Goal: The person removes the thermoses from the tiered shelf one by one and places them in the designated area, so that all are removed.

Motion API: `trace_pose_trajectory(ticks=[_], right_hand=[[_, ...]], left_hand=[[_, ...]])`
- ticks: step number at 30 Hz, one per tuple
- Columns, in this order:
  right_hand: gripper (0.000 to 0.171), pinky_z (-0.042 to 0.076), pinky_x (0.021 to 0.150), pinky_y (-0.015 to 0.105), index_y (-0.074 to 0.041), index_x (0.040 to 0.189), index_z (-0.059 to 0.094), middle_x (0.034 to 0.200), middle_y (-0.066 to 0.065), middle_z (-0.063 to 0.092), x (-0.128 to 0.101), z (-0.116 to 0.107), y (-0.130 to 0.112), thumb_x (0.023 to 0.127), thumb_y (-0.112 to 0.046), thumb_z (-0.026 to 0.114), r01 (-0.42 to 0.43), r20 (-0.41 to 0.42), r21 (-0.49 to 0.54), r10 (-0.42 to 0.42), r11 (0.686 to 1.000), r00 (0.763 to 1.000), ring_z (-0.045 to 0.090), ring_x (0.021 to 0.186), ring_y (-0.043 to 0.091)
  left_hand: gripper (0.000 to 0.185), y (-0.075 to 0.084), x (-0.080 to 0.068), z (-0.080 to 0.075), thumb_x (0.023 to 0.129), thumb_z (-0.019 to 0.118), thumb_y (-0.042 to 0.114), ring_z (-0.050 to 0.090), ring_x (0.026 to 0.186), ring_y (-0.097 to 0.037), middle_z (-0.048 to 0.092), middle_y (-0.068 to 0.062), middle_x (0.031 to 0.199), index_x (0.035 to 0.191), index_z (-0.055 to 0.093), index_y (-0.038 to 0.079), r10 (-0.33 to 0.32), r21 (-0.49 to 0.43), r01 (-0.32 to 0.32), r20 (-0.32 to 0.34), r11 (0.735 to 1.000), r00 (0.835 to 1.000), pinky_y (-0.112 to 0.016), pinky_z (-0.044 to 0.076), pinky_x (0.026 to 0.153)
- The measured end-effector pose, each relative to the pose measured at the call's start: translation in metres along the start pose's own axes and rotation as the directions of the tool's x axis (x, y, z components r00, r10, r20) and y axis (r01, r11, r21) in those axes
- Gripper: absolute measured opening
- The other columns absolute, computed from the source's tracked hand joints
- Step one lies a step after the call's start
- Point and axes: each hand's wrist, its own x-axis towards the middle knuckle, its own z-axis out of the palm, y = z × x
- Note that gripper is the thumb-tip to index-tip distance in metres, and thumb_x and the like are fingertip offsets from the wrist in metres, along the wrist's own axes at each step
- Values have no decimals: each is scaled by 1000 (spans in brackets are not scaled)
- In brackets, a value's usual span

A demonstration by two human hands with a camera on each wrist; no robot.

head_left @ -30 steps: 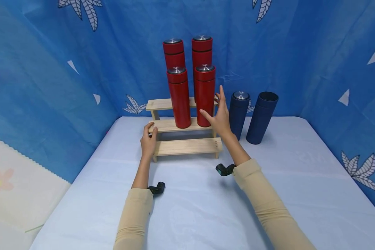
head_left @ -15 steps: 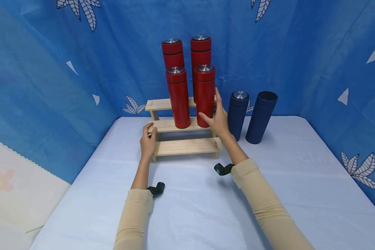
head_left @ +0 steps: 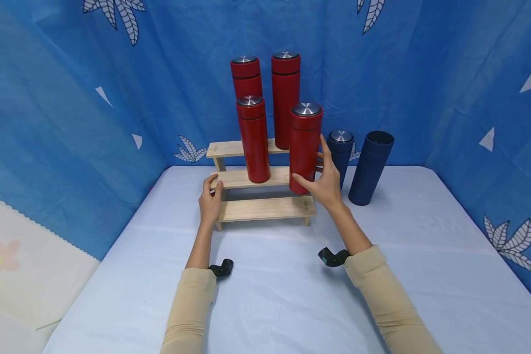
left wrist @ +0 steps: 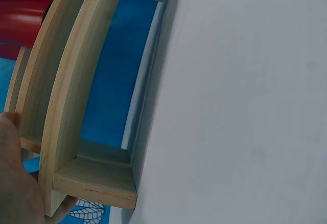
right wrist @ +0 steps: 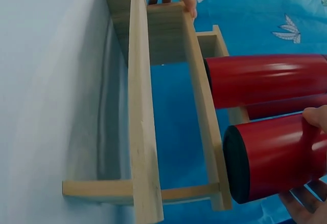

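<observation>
My right hand [head_left: 327, 186] grips a red thermos [head_left: 303, 157] round its lower half, thumb in front and fingers behind. In the head view its base overlaps the middle step's front edge; in the right wrist view the black base [right wrist: 237, 163] is beside that step. My left hand [head_left: 210, 200] holds the left end of the middle step of a three-step wooden rack [head_left: 265, 209]. Another red thermos [head_left: 253, 142] stands on that step. Behind, two more red thermoses stand on the top step, one at left [head_left: 246, 78], one at right [head_left: 285, 98].
Two dark blue flasks stand on the white table [head_left: 265, 295] right of the rack: one with a silver lid [head_left: 341, 147], partly behind my right hand, and one dark-topped [head_left: 369, 169]. A blue patterned curtain [head_left: 181, 73] closes off the back and sides.
My right hand has closed round the front right red thermos and brought it right and toward me, off its spot on the middle step. My left hand stays at the rack's end.
</observation>
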Motion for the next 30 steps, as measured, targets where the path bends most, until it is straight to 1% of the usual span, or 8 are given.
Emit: trace_pose_trajectory(ticks=[3, 6, 12, 14, 17, 19, 24, 30], right_hand=[[98, 50, 79, 48, -9, 147, 19, 115, 22, 54, -2, -12, -16, 69, -2, 79, 25, 4, 37, -25, 999, 1000, 57, 97, 33], [96, 49, 81, 48, -7, 146, 20, 117, 23, 54, -3, -25, -25, 69, 2, 77, 32, -3, 75, -32, 997, 999, 56, 101, 33], [99, 49, 84, 31, -20, 148, 20, 124, 7, 55, -1, -50, -5, 70, -4, 79, -2, -87, 40, 6, 999, 996, 56, 105, 20], [100, 48, 84, 29, -19, 148, 19, 124, 6, 54, 0, -61, -1, 70, -3, 79, -6, -114, 27, 9, 1000, 993, 55, 105, 19], [100, 47, 85, 27, -16, 148, 19, 126, 7, 53, 0, -79, 2, 69, -3, 79, -42, -164, 10, 43, 999, 986, 53, 108, 20], [99, 46, 86, 26, -16, 148, 19, 126, 8, 53, 1, -93, 6, 69, -3, 78, -69, -197, 1, 68, 998, 978, 52, 108, 20], [97, 44, 86, 27, -21, 148, 18, 129, 0, 50, 3, -126, 16, 72, -10, 78, -144, -275, -33, 130, 989, 953, 48, 112, 17], [95, 42, 90, 28, -23, 148, 19, 134, -8, 44, 3, -157, 29, 74, -15, 78, -191, -354, -107, 142, 976, 924, 44, 117, 14]], left_hand=[[47, 0, 0, 0, 95, 43, 47, 51, 111, -32, 46, -9, 136, 136, 42, 25, 8, -3, -8, 1, 1000, 1000, -45, 43, 89], [46, 0, 0, 0, 95, 43, 47, 52, 110, -31, 47, -9, 135, 135, 42, 24, 7, -3, -7, 1, 1000, 1000, -45, 43, 88], [48, 1, 0, 0, 95, 42, 49, 52, 111, -30, 46, -8, 135, 136, 41, 25, 6, -8, -6, 10, 1000, 1000, -45, 43, 88], [48, 1, 0, 0, 95, 42, 49, 52, 111, -30, 47, -8, 135, 136, 41, 25, 6, -11, -6, 11, 1000, 1000, -45, 43, 88], [47, 1, 0, 0, 95, 42, 49, 51, 112, -29, 46, -7, 136, 135, 42, 25, 1, -6, -1, 7, 1000, 1000, -44, 43, 89], [47, 0, 0, 1, 95, 42, 49, 52, 111, -28, 47, -7, 135, 135, 42, 25, -4, 3, 4, 6, 1000, 1000, -43, 43, 89], [47, 0, 1, 1, 95, 42, 49, 52, 111, -28, 47, -7, 135, 135, 42, 26, -4, 5, 4, 5, 1000, 1000, -44, 43, 88], [47, 1, 0, 1, 95, 43, 48, 51, 112, -31, 45, -7, 137, 136, 41, 25, 2, -3, -2, 10, 1000, 1000, -45, 43, 88]])
